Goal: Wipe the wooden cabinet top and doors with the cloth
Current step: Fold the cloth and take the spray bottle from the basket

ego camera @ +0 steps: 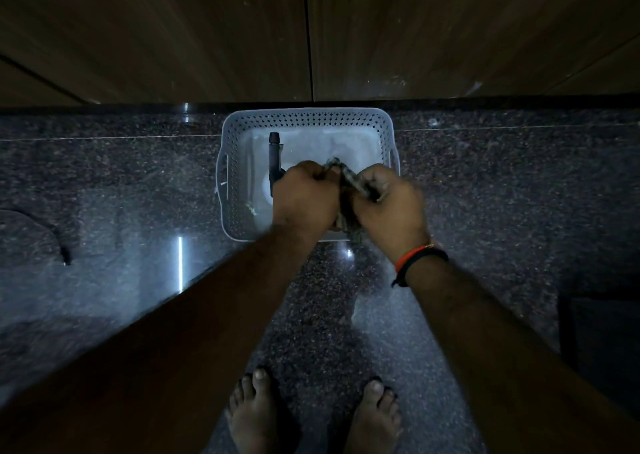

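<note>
Dim granite floor (pixel 485 183) lies below me. Both my left hand (pixel 304 197) and right hand (pixel 388 204) curl their fingers around the cloth (pixel 349 194), bunched between them over the basket (pixel 308 121), near the wooden cabinet doors (pixel 207 38).

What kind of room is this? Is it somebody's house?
Probably a room in a home, seen looking down at the floor. There is a polished speckled stone floor, wooden cabinet doors rising from it, and a white plastic basket on the floor by bare feet.
</note>
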